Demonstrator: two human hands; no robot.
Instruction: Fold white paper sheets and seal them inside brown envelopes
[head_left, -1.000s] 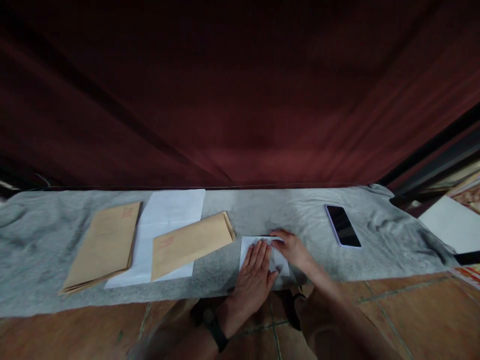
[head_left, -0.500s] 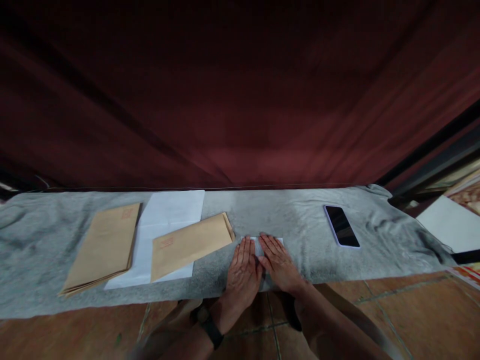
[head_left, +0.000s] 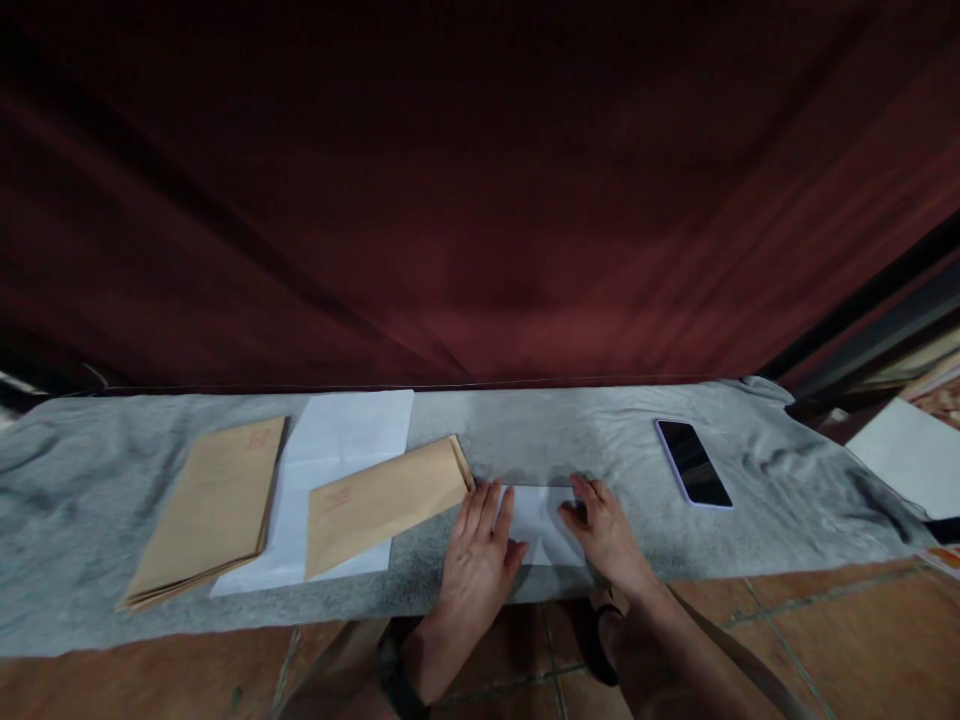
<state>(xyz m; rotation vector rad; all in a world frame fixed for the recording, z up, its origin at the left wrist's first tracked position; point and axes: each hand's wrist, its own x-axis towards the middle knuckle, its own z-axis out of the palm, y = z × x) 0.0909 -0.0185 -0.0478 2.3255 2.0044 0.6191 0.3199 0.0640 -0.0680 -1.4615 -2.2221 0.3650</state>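
A folded white sheet of paper (head_left: 541, 520) lies on the grey cloth in front of me. My left hand (head_left: 480, 555) rests flat across its left end, fingers stretched out and the thumb apart. At the paper's right end, my right hand (head_left: 606, 530) has its fingers curled in, thumb and fingertips on the far right corner; what lies under the fingers is partly hidden. Just left of my left hand is a folded brown envelope (head_left: 386, 505) with red print, lying partly over a larger white sheet (head_left: 352, 425).
A stack of brown envelopes (head_left: 206, 500) overlaps the large sheet on the left. A phone in a lilac case (head_left: 694, 463) lies to the right. The grey cloth (head_left: 510, 435) covers a narrow surface against a dark red curtain (head_left: 480, 250). A white board (head_left: 907, 455) is at far right.
My hands have moved apart from their side-by-side place on the folded paper. The right hand has shifted right and curled its fingers, uncovering the paper's middle. The view has shifted slightly.
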